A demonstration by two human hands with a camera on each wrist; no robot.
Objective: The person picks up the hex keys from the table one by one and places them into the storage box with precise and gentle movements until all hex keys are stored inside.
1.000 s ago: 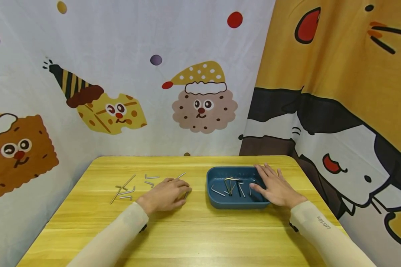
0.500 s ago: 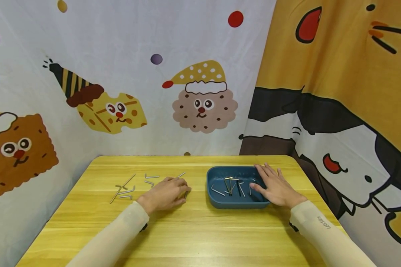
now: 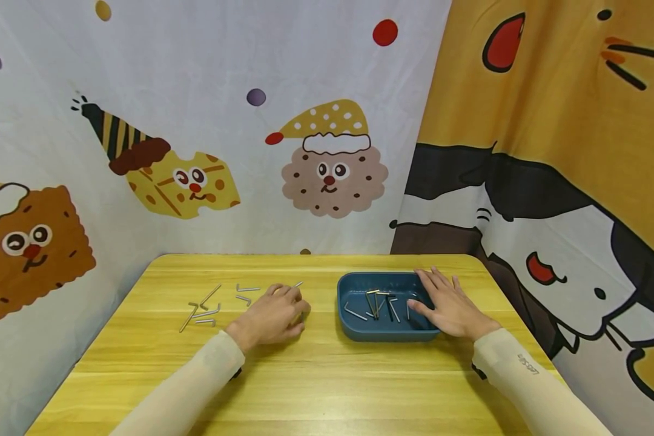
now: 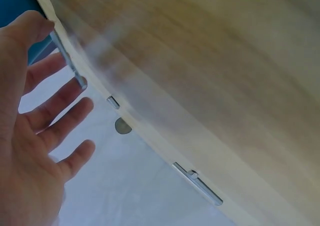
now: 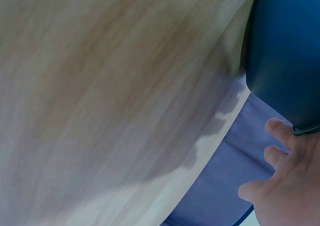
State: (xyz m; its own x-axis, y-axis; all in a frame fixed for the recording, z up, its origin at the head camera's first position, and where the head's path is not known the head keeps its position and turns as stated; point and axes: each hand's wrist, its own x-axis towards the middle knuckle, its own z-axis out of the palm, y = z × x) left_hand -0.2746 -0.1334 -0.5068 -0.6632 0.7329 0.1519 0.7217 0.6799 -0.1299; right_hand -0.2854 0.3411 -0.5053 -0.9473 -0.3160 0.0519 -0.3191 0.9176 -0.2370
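Observation:
In the head view, my left hand [image 3: 272, 315] is low over the middle of the table. The left wrist view shows a thin metal hex key [image 4: 67, 60] pinched between the thumb and a fingertip of that hand; the other fingers are spread. My right hand [image 3: 451, 306] rests straight-fingered on the right rim of a blue tray [image 3: 389, 336], thumb over the inner side. Its fingertips show along the outer wall in the right wrist view. Several hex keys, silver, brass-toned and black, lie in the tray, such as a silver hex key [image 3: 356, 312].
Loose hex keys lie to the left on the wooden table [image 3: 327, 381], among them a brass-toned hex key [image 3: 188, 319] and a silver hex key [image 3: 248, 289]. Another silver key [image 3: 298, 284] pokes out behind my left hand. A printed curtain [image 3: 327, 72] hangs behind the table.
My left hand has risen slightly and its fingers have curled a little more, with the hex key in its pinch. The right hand and tray have not moved.

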